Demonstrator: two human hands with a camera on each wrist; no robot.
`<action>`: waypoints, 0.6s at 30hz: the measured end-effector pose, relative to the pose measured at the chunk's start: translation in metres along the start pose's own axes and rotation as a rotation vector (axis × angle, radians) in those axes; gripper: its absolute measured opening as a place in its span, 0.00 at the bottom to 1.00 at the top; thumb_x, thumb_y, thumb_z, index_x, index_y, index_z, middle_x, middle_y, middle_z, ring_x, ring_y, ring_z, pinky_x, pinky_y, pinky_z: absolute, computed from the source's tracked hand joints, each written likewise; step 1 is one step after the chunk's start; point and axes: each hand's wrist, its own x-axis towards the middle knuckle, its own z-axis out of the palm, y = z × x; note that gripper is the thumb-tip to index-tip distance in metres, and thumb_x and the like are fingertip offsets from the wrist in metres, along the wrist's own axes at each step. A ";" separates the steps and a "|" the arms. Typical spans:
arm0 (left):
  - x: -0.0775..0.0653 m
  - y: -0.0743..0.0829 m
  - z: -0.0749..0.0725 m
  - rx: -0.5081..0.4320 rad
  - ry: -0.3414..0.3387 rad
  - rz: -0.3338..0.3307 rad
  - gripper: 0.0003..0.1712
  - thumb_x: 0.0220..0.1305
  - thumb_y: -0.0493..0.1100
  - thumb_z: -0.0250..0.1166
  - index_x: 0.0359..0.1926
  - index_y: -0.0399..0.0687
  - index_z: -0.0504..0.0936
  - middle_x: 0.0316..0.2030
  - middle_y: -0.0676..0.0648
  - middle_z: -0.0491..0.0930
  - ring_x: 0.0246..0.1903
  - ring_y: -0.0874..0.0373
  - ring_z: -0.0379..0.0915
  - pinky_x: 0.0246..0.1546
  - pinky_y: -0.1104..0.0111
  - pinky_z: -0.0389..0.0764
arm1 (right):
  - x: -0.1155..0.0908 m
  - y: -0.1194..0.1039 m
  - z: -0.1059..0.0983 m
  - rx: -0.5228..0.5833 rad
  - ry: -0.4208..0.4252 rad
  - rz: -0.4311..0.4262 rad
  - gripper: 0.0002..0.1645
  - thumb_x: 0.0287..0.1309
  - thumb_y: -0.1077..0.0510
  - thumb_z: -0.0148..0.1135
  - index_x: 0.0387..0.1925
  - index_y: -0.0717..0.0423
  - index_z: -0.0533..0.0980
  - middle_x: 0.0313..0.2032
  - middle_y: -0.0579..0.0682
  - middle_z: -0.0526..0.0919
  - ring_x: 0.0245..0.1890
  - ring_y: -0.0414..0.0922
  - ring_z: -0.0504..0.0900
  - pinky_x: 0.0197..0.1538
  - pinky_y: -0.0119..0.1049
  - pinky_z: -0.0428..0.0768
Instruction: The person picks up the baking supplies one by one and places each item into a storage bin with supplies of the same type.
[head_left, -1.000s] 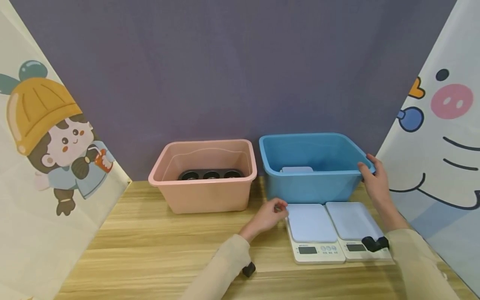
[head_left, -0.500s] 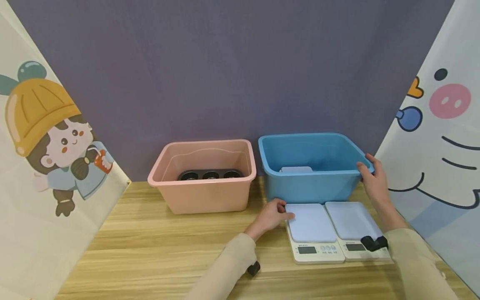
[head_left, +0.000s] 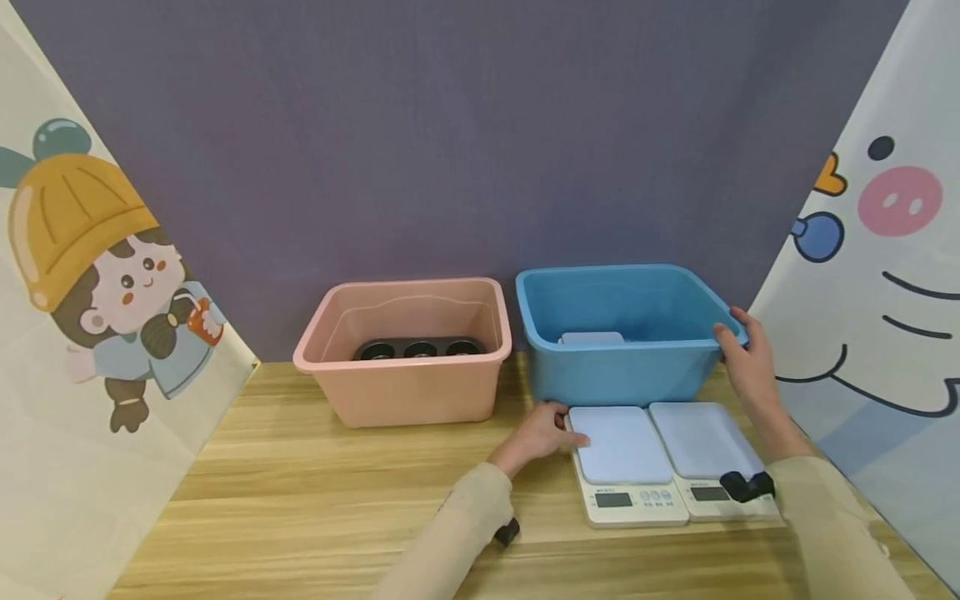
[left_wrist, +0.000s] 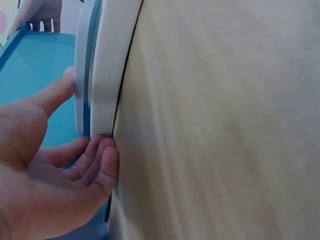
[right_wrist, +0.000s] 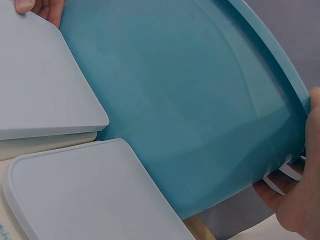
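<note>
Two white kitchen scales with pale platforms lie side by side on the table, a left scale point(head_left: 626, 446) and a right scale point(head_left: 705, 442). My left hand point(head_left: 536, 437) grips the left scale at its far left corner. In the left wrist view the thumb point(left_wrist: 60, 92) presses the platform, and the other fingers curl against the scale's far edge. A blue bin point(head_left: 622, 375) stands directly behind the scales. My right hand point(head_left: 752, 367) holds the right end of its rim, thumb and fingers on either side. A white flat object point(head_left: 592, 337) shows partly inside the bin.
A pink bin point(head_left: 420, 396) stands left of the blue one, with a dark muffin tin point(head_left: 420, 348) inside. Behind both bins rises a grey-purple backdrop point(head_left: 420, 167). Printed cloth panels flank the wooden table point(head_left: 315, 500) on both sides.
My left hand has moved slightly right onto the left scale's corner, its thumb coming down on the platform. The right hand stays on the blue bin's rim.
</note>
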 end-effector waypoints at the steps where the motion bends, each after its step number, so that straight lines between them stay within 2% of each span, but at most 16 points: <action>1: 0.000 0.001 -0.001 0.005 -0.011 0.002 0.37 0.53 0.53 0.76 0.58 0.37 0.78 0.36 0.49 0.76 0.33 0.59 0.69 0.33 0.70 0.73 | 0.000 0.000 -0.001 -0.005 0.002 -0.004 0.40 0.72 0.37 0.41 0.79 0.42 0.47 0.76 0.61 0.52 0.62 0.52 0.65 0.58 0.38 0.75; 3: -0.001 0.003 -0.003 0.016 -0.033 -0.001 0.38 0.53 0.54 0.76 0.59 0.36 0.77 0.37 0.48 0.76 0.34 0.58 0.69 0.33 0.69 0.72 | -0.001 0.000 -0.002 -0.003 0.009 -0.015 0.40 0.72 0.38 0.42 0.79 0.44 0.48 0.75 0.63 0.54 0.59 0.49 0.66 0.51 0.27 0.74; 6: -0.003 0.005 -0.004 0.029 -0.047 -0.016 0.40 0.53 0.55 0.75 0.61 0.38 0.76 0.42 0.47 0.75 0.38 0.58 0.69 0.38 0.68 0.73 | -0.001 0.000 -0.002 0.008 0.009 -0.020 0.40 0.72 0.38 0.43 0.78 0.45 0.48 0.75 0.63 0.54 0.58 0.48 0.66 0.46 0.22 0.71; 8: -0.004 0.005 -0.004 0.028 -0.046 -0.024 0.40 0.53 0.55 0.75 0.62 0.39 0.76 0.45 0.47 0.75 0.41 0.58 0.69 0.42 0.67 0.74 | 0.000 0.000 -0.002 0.010 0.008 -0.015 0.40 0.72 0.38 0.42 0.78 0.45 0.48 0.75 0.62 0.53 0.60 0.48 0.66 0.50 0.27 0.73; 12: -0.005 0.004 -0.004 -0.024 -0.034 -0.029 0.37 0.52 0.51 0.77 0.59 0.38 0.78 0.47 0.46 0.77 0.42 0.57 0.70 0.47 0.65 0.76 | -0.001 0.000 -0.001 0.008 0.011 -0.011 0.40 0.72 0.38 0.42 0.79 0.45 0.48 0.75 0.62 0.53 0.61 0.50 0.65 0.51 0.29 0.73; 14: -0.005 0.003 -0.004 -0.060 -0.026 -0.026 0.36 0.50 0.48 0.78 0.57 0.36 0.78 0.47 0.45 0.79 0.42 0.56 0.71 0.47 0.65 0.77 | -0.002 -0.001 0.000 0.011 0.006 -0.008 0.40 0.73 0.38 0.41 0.79 0.44 0.47 0.76 0.61 0.52 0.63 0.51 0.65 0.58 0.36 0.75; 15: -0.005 0.002 -0.004 -0.072 -0.022 -0.028 0.35 0.50 0.47 0.79 0.57 0.35 0.78 0.46 0.44 0.79 0.42 0.56 0.72 0.48 0.64 0.77 | -0.003 -0.001 0.000 0.011 0.007 -0.007 0.40 0.73 0.38 0.41 0.79 0.44 0.47 0.76 0.61 0.52 0.63 0.52 0.65 0.58 0.36 0.75; 18: -0.007 0.002 -0.004 -0.112 -0.009 -0.041 0.35 0.49 0.45 0.79 0.57 0.34 0.78 0.48 0.43 0.80 0.42 0.56 0.73 0.49 0.63 0.78 | -0.003 -0.002 0.001 0.007 0.001 -0.001 0.40 0.73 0.37 0.41 0.79 0.44 0.46 0.76 0.61 0.51 0.64 0.55 0.63 0.64 0.52 0.72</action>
